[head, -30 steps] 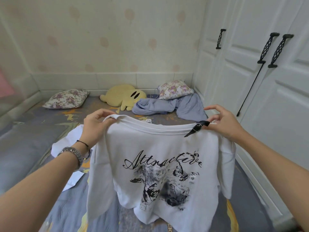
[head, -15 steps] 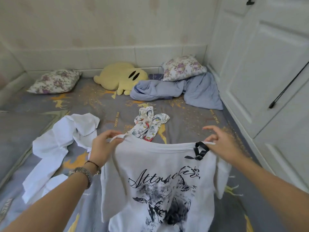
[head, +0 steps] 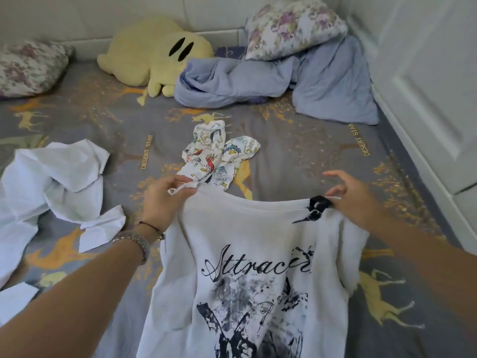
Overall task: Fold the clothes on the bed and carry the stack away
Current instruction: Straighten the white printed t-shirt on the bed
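Held up at six o'clock over grey printed bed [head: 296, 148]: white black-printed cotton T-shirt [head: 247, 267], shoulders pinched by left hand [head: 165, 200] and right hand [head: 353, 200], cartoon-print garment [head: 219, 153] at twelve, crumpled white shirt [head: 51, 182] at nine.

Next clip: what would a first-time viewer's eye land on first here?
The white printed T-shirt held up by its shoulders at centre, left hand and right hand each in a pinching grip. Behind it, a yellow plush toy lies by the far wall, with crumpled white cloth at left.
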`<action>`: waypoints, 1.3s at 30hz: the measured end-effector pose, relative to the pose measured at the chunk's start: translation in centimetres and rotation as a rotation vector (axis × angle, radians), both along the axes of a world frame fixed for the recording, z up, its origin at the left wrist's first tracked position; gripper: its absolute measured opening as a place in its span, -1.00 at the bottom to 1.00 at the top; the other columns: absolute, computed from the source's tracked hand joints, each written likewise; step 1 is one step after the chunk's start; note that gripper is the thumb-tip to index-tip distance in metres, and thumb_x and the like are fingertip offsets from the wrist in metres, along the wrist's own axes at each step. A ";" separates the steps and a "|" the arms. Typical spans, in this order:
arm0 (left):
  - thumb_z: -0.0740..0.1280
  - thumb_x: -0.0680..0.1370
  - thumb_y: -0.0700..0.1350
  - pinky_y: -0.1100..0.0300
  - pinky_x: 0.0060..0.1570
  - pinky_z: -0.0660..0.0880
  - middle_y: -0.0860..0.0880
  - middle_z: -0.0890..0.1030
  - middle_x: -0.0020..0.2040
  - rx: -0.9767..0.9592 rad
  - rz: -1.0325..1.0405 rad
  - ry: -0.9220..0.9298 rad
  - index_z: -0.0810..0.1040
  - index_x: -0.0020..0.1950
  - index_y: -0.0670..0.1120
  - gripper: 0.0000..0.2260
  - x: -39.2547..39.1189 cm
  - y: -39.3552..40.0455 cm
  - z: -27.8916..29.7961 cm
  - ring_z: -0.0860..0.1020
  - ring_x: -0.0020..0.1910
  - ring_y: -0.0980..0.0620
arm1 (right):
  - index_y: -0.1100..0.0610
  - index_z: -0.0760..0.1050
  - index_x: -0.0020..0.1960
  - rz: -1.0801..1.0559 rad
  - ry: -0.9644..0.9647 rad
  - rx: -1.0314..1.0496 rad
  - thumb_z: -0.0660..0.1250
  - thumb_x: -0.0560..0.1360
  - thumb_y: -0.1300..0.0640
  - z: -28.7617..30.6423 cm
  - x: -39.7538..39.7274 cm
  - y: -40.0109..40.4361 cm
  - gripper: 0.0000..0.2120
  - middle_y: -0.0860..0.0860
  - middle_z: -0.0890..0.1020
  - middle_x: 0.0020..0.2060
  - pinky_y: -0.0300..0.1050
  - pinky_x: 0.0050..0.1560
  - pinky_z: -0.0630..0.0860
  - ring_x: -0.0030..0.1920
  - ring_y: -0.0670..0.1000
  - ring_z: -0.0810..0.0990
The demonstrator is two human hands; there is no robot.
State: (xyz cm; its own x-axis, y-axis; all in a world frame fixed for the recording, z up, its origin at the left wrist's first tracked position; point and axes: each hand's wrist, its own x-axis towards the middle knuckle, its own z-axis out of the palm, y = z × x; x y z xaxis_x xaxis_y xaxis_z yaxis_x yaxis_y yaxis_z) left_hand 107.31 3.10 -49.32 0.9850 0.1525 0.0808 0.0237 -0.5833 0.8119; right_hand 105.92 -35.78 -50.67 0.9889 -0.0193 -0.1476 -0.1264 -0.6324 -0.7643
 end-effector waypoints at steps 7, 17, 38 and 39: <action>0.46 0.40 -0.16 0.56 -0.24 0.35 0.17 0.55 -0.21 0.013 -0.085 0.110 0.59 -0.12 0.03 -0.87 7.1 -1.9 -6.7 0.48 -0.19 0.23 | -0.16 0.41 0.16 0.002 0.091 -0.010 0.54 0.28 0.19 -6.7 4.4 -0.8 -0.44 -0.03 0.64 -0.32 0.00 -0.12 0.53 -0.21 -0.03 0.63; 0.41 0.43 -0.11 0.58 -0.18 0.27 0.14 0.59 -0.08 0.171 -0.094 0.231 0.62 -0.01 0.04 -0.85 11.4 -2.7 -15.6 0.49 -0.11 0.17 | -0.13 0.49 0.06 -0.048 0.176 0.044 0.54 0.27 0.16 -15.9 6.6 -1.7 -0.57 -0.06 0.66 -0.33 -0.16 -0.28 0.44 -0.36 -0.21 0.58; 0.36 0.50 -0.14 0.31 -0.10 0.47 -0.05 0.61 -0.04 0.042 -0.301 0.116 0.56 -0.02 -0.04 -0.92 4.7 -15.3 -8.9 0.54 -0.20 0.09 | 0.12 0.52 0.03 -0.304 0.250 0.290 0.57 0.27 0.14 -10.0 -7.9 -4.8 -0.61 0.08 0.64 -0.10 -0.10 -0.02 0.54 -0.08 0.03 0.62; 0.36 0.50 -0.14 0.25 -0.08 0.49 -0.06 0.62 -0.05 0.026 -0.368 0.138 0.57 -0.01 -0.07 -0.92 3.9 -16.9 -8.8 0.55 -0.17 0.06 | 0.11 0.53 0.01 -0.305 0.284 0.316 0.58 0.26 0.16 -10.1 -9.2 -4.9 -0.62 0.08 0.64 -0.09 -0.08 0.00 0.53 -0.07 0.03 0.61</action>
